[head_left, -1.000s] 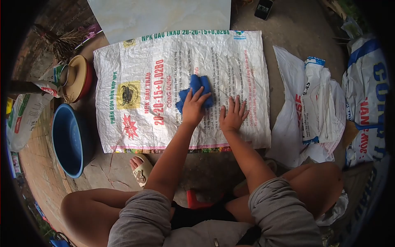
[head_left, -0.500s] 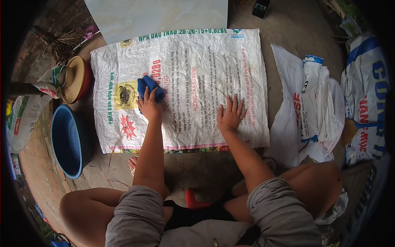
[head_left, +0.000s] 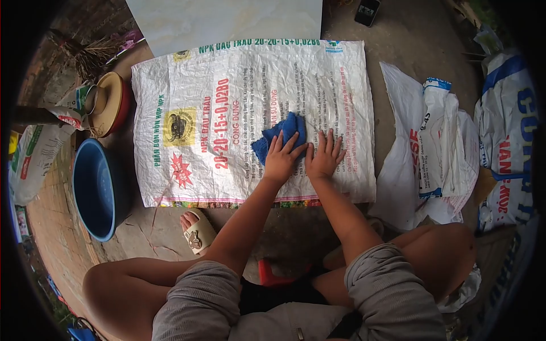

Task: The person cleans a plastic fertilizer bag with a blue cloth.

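Observation:
A white woven sack [head_left: 149, 131] with green and red print lies spread flat in front of me, somewhat creased. On its middle is a bunched blue cloth [head_left: 290, 123]. My left hand [head_left: 280, 163] presses down on this cloth, fingers draped over its near side and moving it along the sack. Close beside it, my right hand [head_left: 324, 161] rests flat on the sack's printed text, fingers spread and holding nothing. The two hands nearly touch at the thumbs.
A blue basin [head_left: 95, 190] stands to the left, below a round tan lid-like item [head_left: 116, 99]. Other printed sacks [head_left: 435, 142] lie at the right. A pale board [head_left: 227, 23] and a phone [head_left: 367, 11] are at the back. My sandalled foot [head_left: 196, 230] is near the sack's front edge.
My left hand has slid the blue cloth rightward across the sack, from beside the buffalo logo to the middle. My right hand stays flat at nearly the same spot.

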`<action>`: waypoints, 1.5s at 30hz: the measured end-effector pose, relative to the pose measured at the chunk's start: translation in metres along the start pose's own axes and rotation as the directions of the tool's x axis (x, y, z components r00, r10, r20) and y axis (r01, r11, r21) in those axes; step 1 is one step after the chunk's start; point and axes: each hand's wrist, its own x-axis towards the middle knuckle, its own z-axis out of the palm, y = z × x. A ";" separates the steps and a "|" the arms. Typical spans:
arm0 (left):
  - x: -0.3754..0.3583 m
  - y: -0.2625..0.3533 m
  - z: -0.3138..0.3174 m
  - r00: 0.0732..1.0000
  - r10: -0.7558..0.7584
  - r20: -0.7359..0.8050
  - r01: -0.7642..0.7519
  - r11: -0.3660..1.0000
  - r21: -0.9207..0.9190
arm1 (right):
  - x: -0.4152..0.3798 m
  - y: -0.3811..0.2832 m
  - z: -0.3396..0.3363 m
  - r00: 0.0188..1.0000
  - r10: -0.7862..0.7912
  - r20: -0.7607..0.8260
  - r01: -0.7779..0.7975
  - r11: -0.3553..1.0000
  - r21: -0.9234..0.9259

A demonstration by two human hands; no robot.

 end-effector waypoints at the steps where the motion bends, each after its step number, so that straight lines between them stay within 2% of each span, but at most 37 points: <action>1: 0.000 -0.003 -0.003 1.000 -0.003 -0.003 0.003 1.000 0.000 | 0.000 0.000 0.000 1.000 -0.005 -0.001 0.005 1.000 0.000; 4: -0.004 -0.036 -0.017 1.000 0.011 -0.006 -0.011 0.994 0.112 | -0.001 0.000 0.001 1.000 -0.001 -0.002 0.001 1.000 -0.002; 8: -0.024 -0.102 -0.043 0.942 -0.292 -0.164 0.314 0.941 0.128 | 0.000 0.002 0.003 1.000 0.004 0.007 -0.004 1.000 -0.004; 10: -0.037 -0.133 -0.054 0.867 -0.442 -0.231 0.483 0.858 0.173 | -0.001 0.002 0.003 1.000 0.011 0.016 -0.011 1.000 -0.008; 12: -0.047 -0.151 -0.061 0.780 -0.569 -0.259 0.613 0.779 0.131 | 0.000 0.003 0.003 1.000 0.007 0.016 -0.007 1.000 -0.016; 13: -0.049 -0.156 -0.060 0.779 -0.569 -0.262 0.613 0.779 0.133 | 0.000 0.003 0.003 1.000 0.006 0.015 -0.006 1.000 -0.013; 15: -0.052 -0.161 -0.056 0.695 -0.666 -0.271 0.682 0.730 -0.045 | -0.001 0.002 0.004 1.000 0.005 0.010 -0.005 1.000 -0.019; 18: -0.053 -0.142 -0.044 0.676 -0.667 -0.312 0.693 0.720 -0.039 | -0.001 0.001 0.002 1.000 0.003 0.012 -0.003 1.000 -0.021; 23: -0.064 -0.099 -0.034 0.680 -0.647 -0.343 0.680 0.733 -0.035 | -0.001 0.002 0.001 1.000 -0.001 0.028 0.002 1.000 -0.018; 25: -0.071 -0.079 -0.039 0.709 -0.653 -0.266 0.673 0.740 -0.023 | -0.003 0.002 0.002 0.999 0.004 0.034 -0.003 1.000 -0.013; 28: -0.076 -0.060 -0.020 0.711 -0.663 -0.237 0.671 0.739 -0.054 | -0.003 0.004 0.005 0.999 0.007 0.043 -0.007 1.000 0.002; 30: -0.069 -0.033 -0.017 0.727 -0.665 -0.169 0.630 0.745 -0.220 | 0.000 0.005 0.002 0.990 0.039 0.135 -0.058 0.988 0.140; 31: -0.062 -0.022 -0.015 0.746 -0.642 -0.174 0.580 0.756 -0.303 | 0.004 -0.002 -0.014 0.992 0.037 0.121 -0.055 0.988 0.142; 32: -0.053 -0.012 -0.013 0.765 -0.618 -0.181 0.524 0.761 -0.382 | 0.008 -0.012 -0.029 0.963 0.134 0.234 -0.177 0.968 0.177; 33: -0.042 -0.005 -0.014 0.755 -0.653 -0.051 0.480 0.605 -0.636 | 0.014 -0.022 -0.043 0.911 0.219 0.349 -0.299 0.934 0.196; 34: -0.029 0.003 -0.016 0.758 -0.646 0.086 0.417 0.379 -0.826 | 0.023 -0.027 -0.036 0.916 0.216 0.337 -0.293 0.935 0.198; 35: -0.015 0.016 -0.016 0.739 -0.662 0.126 0.272 0.122 -0.955 | 0.035 -0.028 -0.016 0.856 0.201 0.476 -0.476 0.668 0.573; 36: -0.007 0.031 -0.045 0.729 -0.636 0.254 0.311 -0.023 -0.950 | 0.039 -0.030 -0.007 0.800 0.107 0.591 -0.598 0.234 0.767; 38: 0.010 0.049 -0.076 0.781 -0.564 0.267 0.271 -0.079 -0.959 | 0.028 -0.073 -0.114 0.612 -0.063 0.789 -0.791 -0.048 0.610; 39: 0.016 0.052 -0.085 0.812 -0.535 0.232 0.240 -0.056 -0.969 | 0.030 -0.078 -0.109 0.672 -0.191 0.715 -0.740 -0.128 0.661; 40: 0.023 0.054 -0.094 0.842 -0.504 0.194 0.207 -0.030 -0.978 | 0.031 -0.090 -0.115 0.751 -0.186 0.634 -0.660 -0.199 0.724; 42: 0.029 0.065 -0.131 0.880 -0.440 0.181 0.161 -0.083 -0.984 | 0.034 -0.105 -0.142 0.800 -0.184 0.571 -0.599 -0.299 0.743; 44: 0.032 0.068 -0.156 0.914 -0.374 0.159 0.190 0.047 -0.981 | 0.040 -0.113 -0.165 0.813 -0.174 0.556 -0.581 -0.305 0.754; 45: 0.037 0.064 -0.154 0.912 -0.377 0.160 0.190 0.043 -0.981 | 0.040 -0.117 -0.172 0.822 -0.165 0.545 -0.567 -0.316 0.761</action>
